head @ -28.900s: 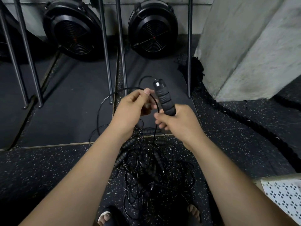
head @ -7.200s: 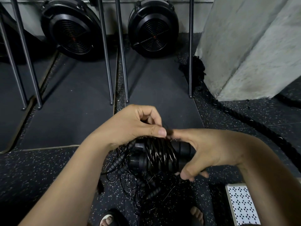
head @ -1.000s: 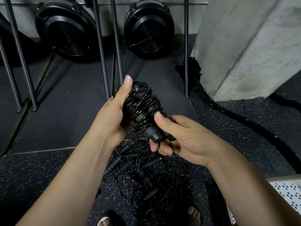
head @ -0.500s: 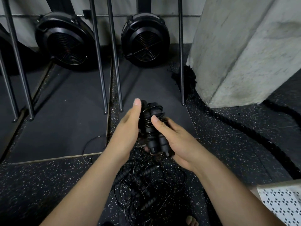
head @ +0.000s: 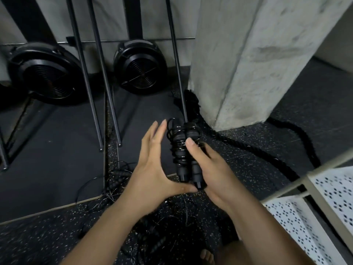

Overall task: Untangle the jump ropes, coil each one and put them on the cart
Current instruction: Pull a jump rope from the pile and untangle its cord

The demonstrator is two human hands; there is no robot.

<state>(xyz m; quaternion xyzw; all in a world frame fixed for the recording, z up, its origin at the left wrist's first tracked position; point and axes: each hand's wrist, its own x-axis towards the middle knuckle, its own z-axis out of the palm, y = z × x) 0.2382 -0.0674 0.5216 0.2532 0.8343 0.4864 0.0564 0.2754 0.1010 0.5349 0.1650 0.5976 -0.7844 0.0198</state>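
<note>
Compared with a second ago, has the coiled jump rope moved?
Yes, rightwards. The coiled jump rope, held in the right hand, was left of the rightmost metal leg; now it sits below that leg's foot, nearer the concrete pillar.

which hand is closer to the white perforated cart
Right. The right hand, gripping the coiled jump rope, lies between rope and cart; the left hand, open, is on the rope's far side, further off.

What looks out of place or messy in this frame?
The tangled jump ropes sprawl loose on the floor, cords straying onto the mat. The coiled rope in the right hand looks tidy.
</note>
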